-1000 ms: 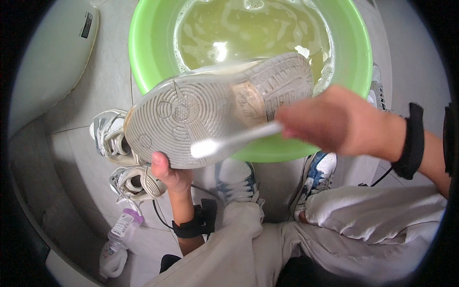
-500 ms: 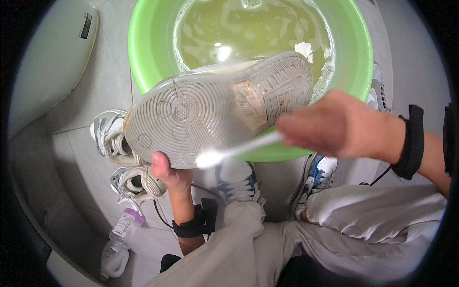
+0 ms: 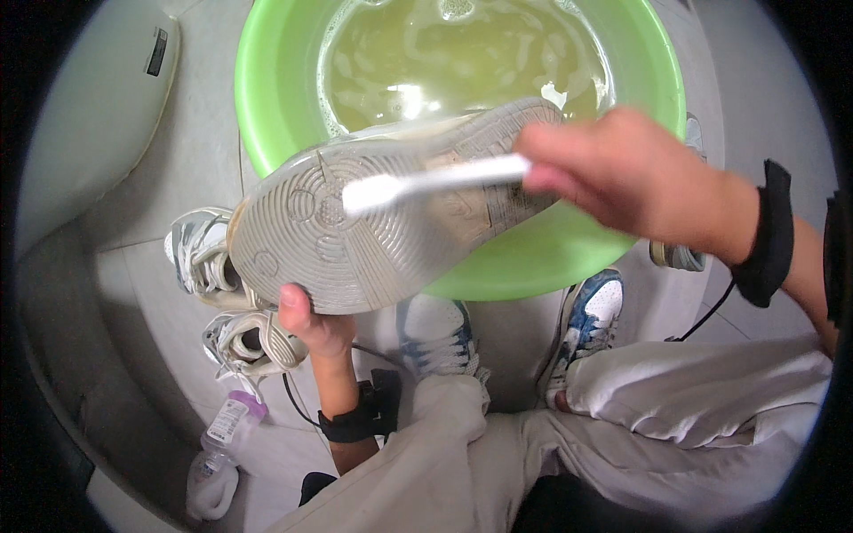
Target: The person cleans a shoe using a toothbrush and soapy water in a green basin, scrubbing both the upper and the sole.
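Note:
A wet shoe is held sole up over the near left rim of a green basin. My left hand is closed on the toe end from below, its thumb on the sole's edge. In my right hand is the handle of a white brush, smeared by motion. The brush head lies over the middle of the ringed tread; whether it touches the sole I cannot tell. Cloudy yellowish water with some foam fills the basin's bottom.
Left of the basin stand two white-grey shoes, one behind the other. A clear bottle with a purple part lies near a white-handled bottle. Another shoe is right of the basin. My blue-white shoes rest on the tiles.
My right hand and the brush have moved up, away from the sole's near edge to the middle of the tread. My left hand and the held shoe have stayed almost in place.

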Demonstrator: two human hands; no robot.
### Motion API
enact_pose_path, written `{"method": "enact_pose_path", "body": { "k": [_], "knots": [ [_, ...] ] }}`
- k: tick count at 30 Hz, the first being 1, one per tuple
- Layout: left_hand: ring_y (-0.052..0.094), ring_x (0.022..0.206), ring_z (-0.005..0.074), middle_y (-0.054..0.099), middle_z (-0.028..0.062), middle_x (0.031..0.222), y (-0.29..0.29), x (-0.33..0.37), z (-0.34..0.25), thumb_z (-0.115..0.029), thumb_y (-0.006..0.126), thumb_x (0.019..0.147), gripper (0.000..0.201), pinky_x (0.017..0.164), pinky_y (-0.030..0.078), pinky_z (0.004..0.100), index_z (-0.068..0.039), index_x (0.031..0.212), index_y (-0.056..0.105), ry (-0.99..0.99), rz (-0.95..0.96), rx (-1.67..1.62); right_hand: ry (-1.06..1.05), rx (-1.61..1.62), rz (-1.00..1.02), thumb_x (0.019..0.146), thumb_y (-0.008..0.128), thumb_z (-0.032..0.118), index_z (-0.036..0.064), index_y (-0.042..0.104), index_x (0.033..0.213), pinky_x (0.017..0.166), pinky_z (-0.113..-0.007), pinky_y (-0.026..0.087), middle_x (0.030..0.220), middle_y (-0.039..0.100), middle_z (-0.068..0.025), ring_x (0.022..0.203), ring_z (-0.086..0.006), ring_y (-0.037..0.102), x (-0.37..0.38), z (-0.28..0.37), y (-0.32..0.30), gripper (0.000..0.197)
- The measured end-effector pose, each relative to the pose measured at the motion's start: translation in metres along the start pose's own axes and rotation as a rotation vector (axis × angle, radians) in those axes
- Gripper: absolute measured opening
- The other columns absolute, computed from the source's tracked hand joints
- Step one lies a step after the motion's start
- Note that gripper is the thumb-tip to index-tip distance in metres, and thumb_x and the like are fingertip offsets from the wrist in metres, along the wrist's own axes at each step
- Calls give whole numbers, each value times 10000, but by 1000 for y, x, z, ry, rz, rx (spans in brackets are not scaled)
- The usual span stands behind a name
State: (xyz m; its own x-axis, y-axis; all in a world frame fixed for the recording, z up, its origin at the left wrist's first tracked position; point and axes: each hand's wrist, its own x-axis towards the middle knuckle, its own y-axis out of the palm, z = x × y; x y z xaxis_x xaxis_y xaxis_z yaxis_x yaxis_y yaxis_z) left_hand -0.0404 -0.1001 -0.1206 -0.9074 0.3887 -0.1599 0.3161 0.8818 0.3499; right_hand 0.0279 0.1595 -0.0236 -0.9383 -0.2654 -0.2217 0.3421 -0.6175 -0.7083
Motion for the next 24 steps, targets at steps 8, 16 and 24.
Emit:
{"method": "enact_pose_path", "body": {
  "k": [8,16,24],
  "knots": [
    [420,1122,245,410,124,1228,-2,-1,0,-470,377,792,664,948,335,377,-21,1271,279,-3,-10,13,-5,-9,-80,825,518,152,72,469,810,419,-309,412,553,459,-91,463,-208,508,0,8,17,95],
    [433,1092,260,410,160,1200,7,0,-2,-445,501,712,752,935,345,370,34,1248,278,-30,-117,-11,-11,70,-149,822,512,138,90,475,823,400,-299,434,575,512,-67,445,-211,532,10,13,16,60],
    [424,1103,257,398,156,1213,9,-1,-5,-477,503,707,785,938,344,369,27,1259,264,-60,-97,5,91,-110,-106,800,533,139,93,479,818,408,-282,426,577,490,-61,457,-212,521,12,11,3,73]
  ]
}}
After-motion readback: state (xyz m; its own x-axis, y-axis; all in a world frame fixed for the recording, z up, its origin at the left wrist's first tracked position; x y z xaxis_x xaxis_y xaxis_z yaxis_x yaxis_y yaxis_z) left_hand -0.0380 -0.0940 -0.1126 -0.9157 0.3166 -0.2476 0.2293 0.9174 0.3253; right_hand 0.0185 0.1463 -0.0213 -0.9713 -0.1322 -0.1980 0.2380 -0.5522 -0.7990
